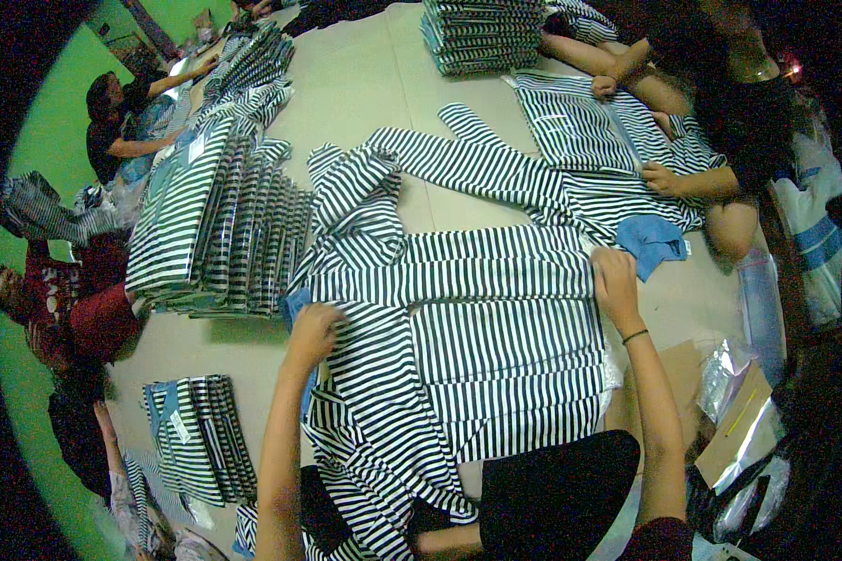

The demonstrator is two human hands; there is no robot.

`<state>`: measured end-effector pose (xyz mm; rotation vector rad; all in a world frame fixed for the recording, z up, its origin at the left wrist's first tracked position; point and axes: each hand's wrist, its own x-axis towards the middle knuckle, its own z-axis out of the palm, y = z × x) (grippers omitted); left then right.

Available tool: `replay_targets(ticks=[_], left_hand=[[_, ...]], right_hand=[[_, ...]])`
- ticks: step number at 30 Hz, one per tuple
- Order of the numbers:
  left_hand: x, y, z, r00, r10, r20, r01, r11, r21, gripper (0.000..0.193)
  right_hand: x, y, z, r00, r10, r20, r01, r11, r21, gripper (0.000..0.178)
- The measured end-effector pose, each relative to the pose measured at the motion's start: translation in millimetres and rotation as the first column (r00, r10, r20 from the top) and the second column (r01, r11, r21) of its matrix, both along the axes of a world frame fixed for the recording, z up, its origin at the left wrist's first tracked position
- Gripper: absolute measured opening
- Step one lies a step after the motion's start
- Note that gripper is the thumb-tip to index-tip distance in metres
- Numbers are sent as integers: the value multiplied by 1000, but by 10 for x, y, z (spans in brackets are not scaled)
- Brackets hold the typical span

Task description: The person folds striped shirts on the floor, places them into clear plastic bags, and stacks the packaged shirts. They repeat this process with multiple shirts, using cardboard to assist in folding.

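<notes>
A black-and-white striped shirt [510, 341] lies spread in front of me, partly over my lap, with a band of it folded lengthwise along the far side. My left hand [316, 335] is closed on the cloth near a blue patch at the shirt's left end. At the far right corner, my right hand [617, 285] pinches the edge of the same shirt. Another striped shirt [496, 173], with a blue piece [650, 245] on it, reaches up to the far edge of mine.
A tall stack of folded striped shirts [225, 224] stands left, a smaller stack [196, 435] near left, another [482, 37] at the back. A co-worker's hands [662, 179] hold a folded striped shirt [580, 126]. Clear plastic bags [739, 393] lie right. Other people sit along the left.
</notes>
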<state>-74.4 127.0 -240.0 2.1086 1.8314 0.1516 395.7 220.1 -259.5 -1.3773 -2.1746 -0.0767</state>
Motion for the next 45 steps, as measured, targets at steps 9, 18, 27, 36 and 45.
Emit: replay_targets(ticks=[9, 18, 27, 36, 45], left_hand=[[341, 1, -491, 994, 29, -102, -8, 980, 201, 63], [578, -568, -337, 984, 124, -129, -84, 957, 277, 58], [1729, -2829, 227, 935, -351, -46, 334, 919, -210, 42], [1703, -2995, 335, 815, -213, 539, 200, 976, 84, 17], [1741, -3219, 754, 898, -50, 437, -75, 961, 266, 22]], right_hand=[[-167, 567, -189, 904, -324, 279, 319, 945, 65, 23], [-332, 43, -19, 996, -38, 83, 28, 992, 125, 29], [-857, -2527, 367, 836, 493, -241, -486, 461, -742, 46], [-1186, -3477, 543, 801, 530, -278, -576, 556, -600, 33], [-1294, -3620, 1012, 823, 357, -442, -539, 737, -408, 20]])
